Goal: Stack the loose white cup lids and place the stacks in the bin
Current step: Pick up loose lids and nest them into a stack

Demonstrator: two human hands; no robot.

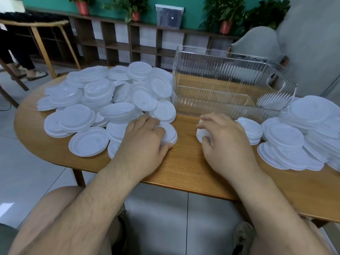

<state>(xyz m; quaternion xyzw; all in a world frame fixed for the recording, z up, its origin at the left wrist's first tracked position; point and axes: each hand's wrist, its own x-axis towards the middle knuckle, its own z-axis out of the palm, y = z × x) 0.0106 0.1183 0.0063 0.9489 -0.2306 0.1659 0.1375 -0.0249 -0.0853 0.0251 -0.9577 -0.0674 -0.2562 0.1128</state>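
My left hand (145, 137) curls over a small stack (170, 132) of lids, thumb at its near edge. My right hand (224, 138) grips what seems a few held lids (199, 134), mostly hidden. On the table (184, 162) beyond them, the clear bin (230, 107) stands between the left heap (103, 100) and the right pile (303, 133).

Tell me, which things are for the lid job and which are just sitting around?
For the job: left lid pile, right lid pile, clear bin, left hand gripping a small lid stack, right hand gripping a few lids.
Just sitting around: potted plants, low shelf, grey chair, dark storage box.
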